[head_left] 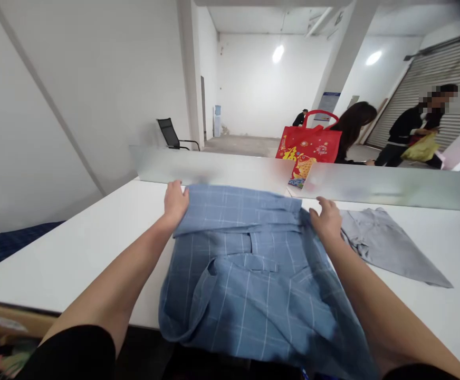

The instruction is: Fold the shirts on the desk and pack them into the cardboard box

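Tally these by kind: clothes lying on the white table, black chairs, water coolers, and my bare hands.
Clothes: 2 (blue checked shirt, gray garment)
Chairs: 1 (black chair)
Water coolers: 1 (blue-topped cooler)
Hands: 2 (left hand, right hand)
Total: 6

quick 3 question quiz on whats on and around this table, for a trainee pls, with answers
1. True or false: the grey cloth lies to the left of the blue checked garment.
2. What colour is the bag by the frosted divider?
A) green
B) red
C) white
3. Fill in the blank: the left hand is at the ____ edge of the blue checked garment.

Key: 1 false, it lies to the right; 2 B; 3 left
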`<state>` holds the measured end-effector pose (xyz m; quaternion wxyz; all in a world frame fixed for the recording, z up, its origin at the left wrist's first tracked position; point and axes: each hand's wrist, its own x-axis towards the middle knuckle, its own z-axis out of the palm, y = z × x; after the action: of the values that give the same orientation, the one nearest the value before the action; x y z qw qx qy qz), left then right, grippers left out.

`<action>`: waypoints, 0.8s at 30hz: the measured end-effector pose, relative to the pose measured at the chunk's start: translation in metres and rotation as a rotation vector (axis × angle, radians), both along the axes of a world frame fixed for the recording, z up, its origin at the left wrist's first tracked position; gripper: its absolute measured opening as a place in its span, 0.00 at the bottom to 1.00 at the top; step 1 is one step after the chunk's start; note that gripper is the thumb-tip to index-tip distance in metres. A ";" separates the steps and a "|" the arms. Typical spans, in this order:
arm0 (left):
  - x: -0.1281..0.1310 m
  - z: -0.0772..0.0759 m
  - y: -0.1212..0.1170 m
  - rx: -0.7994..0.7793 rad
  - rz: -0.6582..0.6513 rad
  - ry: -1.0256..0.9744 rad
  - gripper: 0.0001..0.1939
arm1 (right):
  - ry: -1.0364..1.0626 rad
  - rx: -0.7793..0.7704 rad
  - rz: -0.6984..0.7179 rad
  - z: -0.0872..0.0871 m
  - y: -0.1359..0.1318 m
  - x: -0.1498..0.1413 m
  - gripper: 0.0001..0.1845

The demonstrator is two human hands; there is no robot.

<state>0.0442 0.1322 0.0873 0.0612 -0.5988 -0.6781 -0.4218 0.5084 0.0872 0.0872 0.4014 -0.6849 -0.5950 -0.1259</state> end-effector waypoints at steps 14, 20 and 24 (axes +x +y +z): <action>0.096 -0.104 -0.045 -0.348 -0.605 0.583 0.12 | -0.343 -0.557 0.402 -0.073 -0.066 -0.108 0.13; 0.066 -0.090 -0.016 -0.336 -0.417 0.169 0.14 | -0.286 -0.585 0.416 -0.084 -0.029 -0.081 0.21; -0.007 -0.069 -0.012 -0.268 -0.130 -0.040 0.26 | -0.380 -0.586 0.373 -0.096 -0.024 -0.074 0.29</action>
<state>0.0368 0.1197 0.0187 -0.0603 -0.6358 -0.6891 -0.3426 0.4342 0.0637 -0.0085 0.0879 -0.6151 -0.7835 -0.0001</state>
